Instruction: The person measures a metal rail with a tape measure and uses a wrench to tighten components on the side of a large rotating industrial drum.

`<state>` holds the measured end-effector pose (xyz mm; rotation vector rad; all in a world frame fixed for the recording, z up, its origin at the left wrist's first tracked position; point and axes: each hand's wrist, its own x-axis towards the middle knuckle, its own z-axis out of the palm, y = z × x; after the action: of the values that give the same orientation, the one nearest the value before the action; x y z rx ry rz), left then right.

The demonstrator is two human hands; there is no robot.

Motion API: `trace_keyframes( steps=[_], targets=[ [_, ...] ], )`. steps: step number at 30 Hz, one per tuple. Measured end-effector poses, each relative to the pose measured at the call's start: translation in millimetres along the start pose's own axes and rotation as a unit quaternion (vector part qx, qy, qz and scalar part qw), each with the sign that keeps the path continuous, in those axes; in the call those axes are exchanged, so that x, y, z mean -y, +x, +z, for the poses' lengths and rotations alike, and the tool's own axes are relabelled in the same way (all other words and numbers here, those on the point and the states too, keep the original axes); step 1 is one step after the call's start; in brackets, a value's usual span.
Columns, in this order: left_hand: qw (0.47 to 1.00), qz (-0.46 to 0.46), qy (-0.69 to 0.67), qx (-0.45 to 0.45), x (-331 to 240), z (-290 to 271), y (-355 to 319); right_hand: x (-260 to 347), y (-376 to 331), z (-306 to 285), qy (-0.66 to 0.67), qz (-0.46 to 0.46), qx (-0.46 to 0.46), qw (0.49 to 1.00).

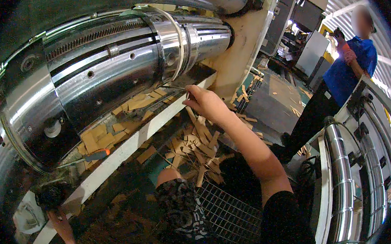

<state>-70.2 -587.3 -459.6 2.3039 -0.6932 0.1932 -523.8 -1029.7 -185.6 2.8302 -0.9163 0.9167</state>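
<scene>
My right grip (199,104) hangs at the centre of the frame, thumb and forefinger curled close together above the upper end of a long white beam (112,167); I cannot tell whether they are clamped on the thin strip showing near their tips. My left grip (58,221), at the lower left, is at the beam's lower end, just beside a dark object (50,195); shadow hides its fingers, and I cannot tell if they are apart or together. The large steel cylinder (114,68), lined with bolt holes and a toothed strip, fills the upper left, a pale band (180,38) wrapped around it toward its right end. Between cylinder and beam, tan cardboard scraps (94,139) lie on a ledge beside a screwdriver (96,155) with an orange-tipped handle. More cut pieces (199,144) are heaped below my right forearm, near a metal grating (229,210) at lower centre. At the upper right, a co-worker (350,68) in a blue shirt stands with one hand raised, above slim chrome rollers (340,175) at the lower right
</scene>
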Motion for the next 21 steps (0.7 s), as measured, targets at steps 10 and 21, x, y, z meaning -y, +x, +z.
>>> trace_keyframes(
  steps=[10,21],
  targets=[
    [0.990,-0.025,0.118,0.072,-41,-18,-1,-30,37,21,0.602,0.359,-0.032,0.713],
    [0.994,-0.014,0.090,0.053,-32,-18,2,-5,1,26,-0.043,0.038,-0.135,0.989]
  ],
)
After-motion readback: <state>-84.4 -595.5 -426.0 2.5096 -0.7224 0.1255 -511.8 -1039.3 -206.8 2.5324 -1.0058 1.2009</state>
